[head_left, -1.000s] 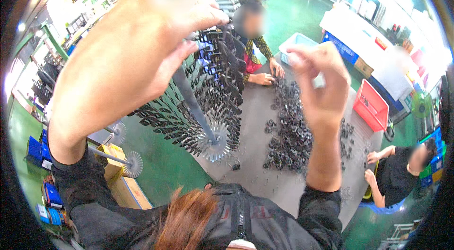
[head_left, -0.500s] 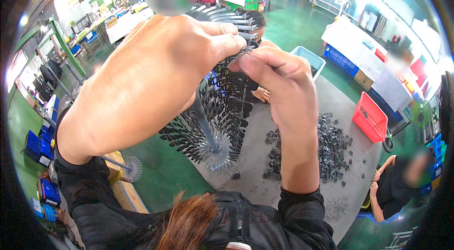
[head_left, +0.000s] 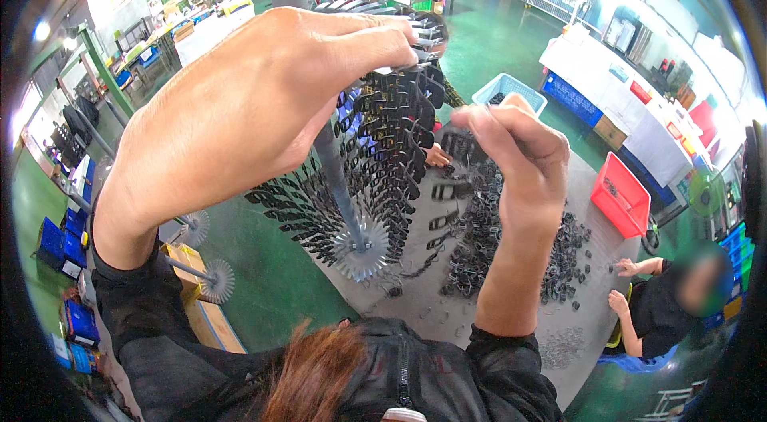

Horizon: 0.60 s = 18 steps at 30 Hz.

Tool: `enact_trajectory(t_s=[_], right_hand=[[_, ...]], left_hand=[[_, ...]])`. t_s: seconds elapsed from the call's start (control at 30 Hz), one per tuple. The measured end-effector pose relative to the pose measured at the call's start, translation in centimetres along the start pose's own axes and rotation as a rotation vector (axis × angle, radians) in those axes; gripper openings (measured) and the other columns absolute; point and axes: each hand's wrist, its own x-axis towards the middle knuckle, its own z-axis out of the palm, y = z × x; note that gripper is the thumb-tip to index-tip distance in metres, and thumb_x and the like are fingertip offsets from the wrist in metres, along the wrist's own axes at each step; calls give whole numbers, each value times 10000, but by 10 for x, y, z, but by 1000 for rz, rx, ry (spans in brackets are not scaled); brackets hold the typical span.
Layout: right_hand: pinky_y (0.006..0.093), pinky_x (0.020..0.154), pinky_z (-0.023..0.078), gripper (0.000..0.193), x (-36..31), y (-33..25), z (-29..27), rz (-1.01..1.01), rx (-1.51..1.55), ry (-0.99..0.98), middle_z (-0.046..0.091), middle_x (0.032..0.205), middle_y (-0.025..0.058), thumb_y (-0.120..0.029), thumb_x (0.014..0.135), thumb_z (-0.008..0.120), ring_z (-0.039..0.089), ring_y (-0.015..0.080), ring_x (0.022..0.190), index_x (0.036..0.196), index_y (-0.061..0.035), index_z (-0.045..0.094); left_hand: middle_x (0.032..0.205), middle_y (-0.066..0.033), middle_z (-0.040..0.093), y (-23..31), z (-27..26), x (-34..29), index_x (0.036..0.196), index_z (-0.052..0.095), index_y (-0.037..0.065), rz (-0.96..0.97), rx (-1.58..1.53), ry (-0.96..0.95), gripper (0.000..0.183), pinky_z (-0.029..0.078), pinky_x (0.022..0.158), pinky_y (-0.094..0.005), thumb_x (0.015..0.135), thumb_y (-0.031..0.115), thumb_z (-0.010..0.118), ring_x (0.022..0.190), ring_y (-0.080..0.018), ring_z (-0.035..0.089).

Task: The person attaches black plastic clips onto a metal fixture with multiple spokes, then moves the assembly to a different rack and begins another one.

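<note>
In front of me stands a rack with a grey pole [head_left: 331, 162] and spiky metal discs; the lower disc [head_left: 361, 250] shows near its foot. Strings of small black buckles [head_left: 391, 134] hang all round it. My left hand [head_left: 264, 95] reaches over the top disc, its fingers closed on the metal prongs [head_left: 399, 27]. To the right, apart from the rack, my right hand [head_left: 523, 142] is closed with thumb and fingertips together. A motion-blurred string of black buckles [head_left: 449, 190] hangs below its fingertips; the pinch point itself is blurred.
A grey table [head_left: 415, 302] bears a heap of loose black buckles [head_left: 511, 254] and small wire hooks [head_left: 563, 346]. A light-blue basket [head_left: 527, 95] and a red tray [head_left: 621, 194] stand at its edge. A co-worker's hand [head_left: 437, 157] shows behind the rack; another person [head_left: 663, 302] sits at right.
My right hand has moved from the prong tips to the right and slightly down, and a blurred string of buckles now hangs below it. My left hand has shifted slightly; its fingers stay on the prongs.
</note>
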Motion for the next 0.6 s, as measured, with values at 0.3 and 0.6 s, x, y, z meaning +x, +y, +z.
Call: enact_trajectory(t_s=[0.3, 0.6], right_hand=[[195, 434, 327, 106, 13, -14, 35, -44, -220, 5, 470, 721, -25, -69, 822, 686, 381, 25, 572, 885, 16, 699], [227, 553, 334, 170, 32, 13, 9, -15, 280, -255, 505, 641, 1, -127, 801, 649, 464, 70, 622, 760, 32, 694]], left_hand=[[1209, -189, 580, 19, -3, 6, 1189, 579, 15, -40, 77, -21, 486, 435, 966, -410, 719, -108, 558, 1124, -356, 546], [1166, -178, 606, 13, 4, 5, 1132, 606, -8, 12, 108, 60, 476, 476, 915, -389, 680, -144, 542, 1084, -352, 571]])
